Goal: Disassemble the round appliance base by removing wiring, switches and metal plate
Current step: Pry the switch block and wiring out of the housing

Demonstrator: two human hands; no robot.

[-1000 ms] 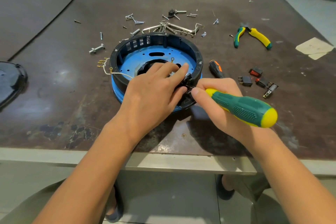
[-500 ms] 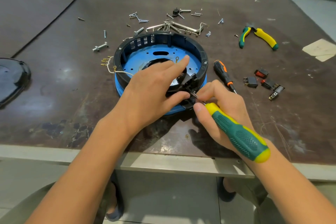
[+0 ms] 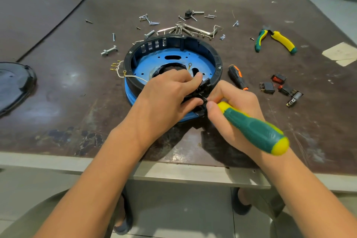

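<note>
At the near edge of the worn brown surface [image 3: 73, 106], a person's right hand [image 3: 236, 116] is gripping a green-and-yellow screwdriver [image 3: 255, 131], fingers curled round the front of its handle, the tip hidden at the rim of the round base [image 3: 193, 41]. The left hand [image 3: 166, 98] is clamping that near rim, fingers curled over a black part. The base is sitting open side up at mid-surface, a white wire [image 3: 133, 77] trailing over its left side. Loose switches [image 3: 267, 87] and pliers [image 3: 280, 39] are lying to the right, screws [image 3: 152, 23] beyond.
</note>
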